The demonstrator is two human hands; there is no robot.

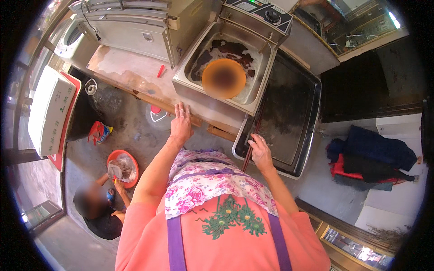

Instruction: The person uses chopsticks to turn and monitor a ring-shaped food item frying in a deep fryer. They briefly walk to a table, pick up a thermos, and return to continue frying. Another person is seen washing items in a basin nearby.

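Observation:
My left hand point(181, 123) rests with fingers stretched out on the front edge of the worktop point(149, 88), just left of the steel fryer point(217, 100). A round orange thing point(235, 67) floats in the fryer's dark, foamy liquid; its middle is blurred, so its kind cannot be told. My right hand point(261, 152) is beside the fryer's front right corner, fingers curled at a pair of long dark sticks point(248, 156), like cooking chopsticks. They slant up along the rim of a wide black tray point(289, 117).
A small red object point(161, 71) lies on the worktop. On the floor at left, another person point(103, 217) crouches by an orange basin point(131, 179), hands in it. A white foam box point(50, 113) and a red bag point(99, 133) stand nearby. Dark clothes point(379, 149) lie at right.

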